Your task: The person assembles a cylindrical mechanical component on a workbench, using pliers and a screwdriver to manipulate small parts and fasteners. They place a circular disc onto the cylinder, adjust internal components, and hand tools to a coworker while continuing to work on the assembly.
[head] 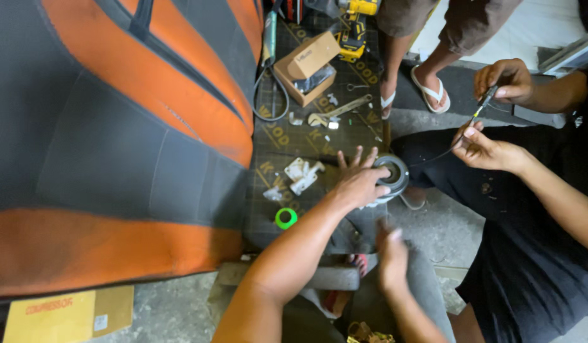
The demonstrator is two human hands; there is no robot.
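Observation:
My left hand [359, 181] reaches forward over a dark patterned mat [278, 143] and holds a round grey part [395, 173], fingers spread, thumb and forefinger on its rim. A thin black cable runs from that part to the right. My right hand [392, 254] hovers lower down, blurred, above my knee, with nothing seen in it. At the right sits a co-worker in black clothes. One of their hands [481, 147] pinches the cable. Their other hand [505, 79] holds a slim dark tool [484, 103] against it.
A big orange and grey padded seat [116, 140] fills the left. On the mat lie a green tape roll [285, 218], white plastic pieces [303, 174], a wrench [338, 112], an open cardboard box [306, 67] and a yellow drill [354, 25]. Sandalled feet [427, 89] stand behind.

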